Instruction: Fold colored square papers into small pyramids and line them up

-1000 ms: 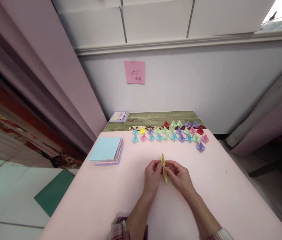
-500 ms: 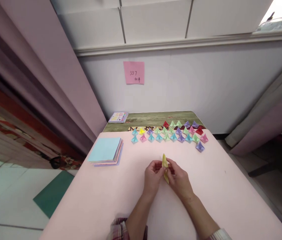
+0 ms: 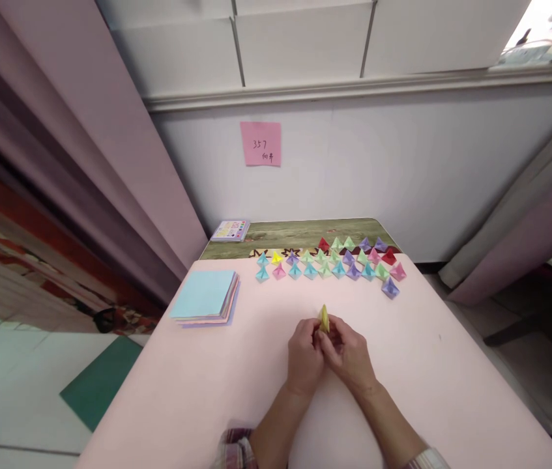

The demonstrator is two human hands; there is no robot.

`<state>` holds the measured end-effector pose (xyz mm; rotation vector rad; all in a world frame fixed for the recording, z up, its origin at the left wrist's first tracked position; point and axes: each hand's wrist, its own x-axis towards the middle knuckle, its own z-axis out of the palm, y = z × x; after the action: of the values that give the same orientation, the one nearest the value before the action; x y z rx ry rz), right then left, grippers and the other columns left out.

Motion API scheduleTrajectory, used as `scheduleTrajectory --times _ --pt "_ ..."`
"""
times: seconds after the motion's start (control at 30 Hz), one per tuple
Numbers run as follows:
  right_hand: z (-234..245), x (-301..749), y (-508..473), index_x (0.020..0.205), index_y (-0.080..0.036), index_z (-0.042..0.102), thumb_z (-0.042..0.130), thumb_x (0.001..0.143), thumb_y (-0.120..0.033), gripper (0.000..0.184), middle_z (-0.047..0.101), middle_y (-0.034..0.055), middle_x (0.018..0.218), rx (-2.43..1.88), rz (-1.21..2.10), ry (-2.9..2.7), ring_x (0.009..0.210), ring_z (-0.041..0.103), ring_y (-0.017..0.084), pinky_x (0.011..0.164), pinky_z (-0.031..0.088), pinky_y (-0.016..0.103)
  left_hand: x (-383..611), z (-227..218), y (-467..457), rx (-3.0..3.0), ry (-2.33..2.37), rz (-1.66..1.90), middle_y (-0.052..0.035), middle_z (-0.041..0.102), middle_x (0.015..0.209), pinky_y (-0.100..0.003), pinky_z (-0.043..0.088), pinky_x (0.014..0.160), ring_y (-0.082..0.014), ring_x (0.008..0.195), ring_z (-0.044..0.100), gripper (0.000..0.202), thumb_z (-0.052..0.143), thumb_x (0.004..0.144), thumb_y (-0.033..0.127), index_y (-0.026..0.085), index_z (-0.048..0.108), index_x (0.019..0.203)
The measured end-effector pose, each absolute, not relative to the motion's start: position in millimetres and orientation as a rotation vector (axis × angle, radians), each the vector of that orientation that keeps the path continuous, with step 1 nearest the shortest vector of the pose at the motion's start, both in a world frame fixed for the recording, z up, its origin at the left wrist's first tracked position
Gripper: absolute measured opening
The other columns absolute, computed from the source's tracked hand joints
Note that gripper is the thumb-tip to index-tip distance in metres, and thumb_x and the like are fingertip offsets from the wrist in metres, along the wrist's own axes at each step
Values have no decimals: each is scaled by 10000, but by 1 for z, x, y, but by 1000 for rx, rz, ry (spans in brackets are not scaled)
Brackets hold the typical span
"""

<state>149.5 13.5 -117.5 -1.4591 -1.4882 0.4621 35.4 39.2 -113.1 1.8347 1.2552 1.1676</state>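
Note:
Over the middle of the pink tabletop (image 3: pixel 236 378), my left hand (image 3: pixel 305 352) and my right hand (image 3: pixel 350 355) meet around a piece of folded yellow paper (image 3: pixel 324 318). Both are closed on it, thumbs close together. Only the pointed upper end of the paper shows; the rest is hidden by my fingers. Beyond my hands stand several small folded paper boats (image 3: pixel 324 270) in rows, in blue, green, purple, pink, red and yellow. A purple paper boat (image 3: pixel 390 288) sits nearest on the right.
A stack of coloured square paper (image 3: pixel 204 294), light blue on top, lies at the left. Behind it is a small printed packet (image 3: pixel 230 230) at the back corner. A pink note (image 3: pixel 261 144) is stuck to the wall. Curtains (image 3: pixel 158 163) hang at the left side.
My hands have drawn closer together around the yellow paper. Its lower end, visible below my fingers before, is now covered. The paper boats have stayed in place.

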Motion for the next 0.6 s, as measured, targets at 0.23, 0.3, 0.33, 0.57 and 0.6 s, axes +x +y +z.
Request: scheduleTrajectory --times 0.23,0.3,0.33,0.57,0.6 --pt "-118 149 17 1059 -210 629 535 892 -344 234 708 30 846 -1459 563 -1399 687 659 152 663 519 225 34 -112 39 2069 1338 1292 -42 635 846 -281 518 714 -170 787 616 215 463 836 90 196 590 972" --pt "-117 149 17 1061 -206 627 546 884 -343 239 708 31 858 -1436 559 -1408 703 658 152 676 513 223 33 -111 39 2096 1385 1328 -42 634 845 -275 526 703 -169 786 623 222 468 833 84 195 584 986" --pt "-117 149 17 1035 -201 630 544 882 -339 224 704 28 833 -1436 550 -1414 685 650 148 663 507 219 33 -111 39 2117 1399 1346 -43 635 846 -271 530 697 -168 785 626 227 465 835 83 194 581 995" --pt "-120 148 15 666 -165 614 553 822 -339 242 584 -12 502 -1604 406 -1269 428 498 115 441 399 203 36 -111 32 2480 1236 1468 -84 641 886 -284 552 748 -181 840 634 280 464 852 52 167 569 1084" --pt "-120 148 15 666 -158 630 557 811 -337 242 568 -18 475 -1621 412 -1222 411 487 114 422 390 202 37 -111 31 2511 1194 1475 -88 639 890 -285 554 751 -183 847 634 288 471 852 52 168 567 1097"
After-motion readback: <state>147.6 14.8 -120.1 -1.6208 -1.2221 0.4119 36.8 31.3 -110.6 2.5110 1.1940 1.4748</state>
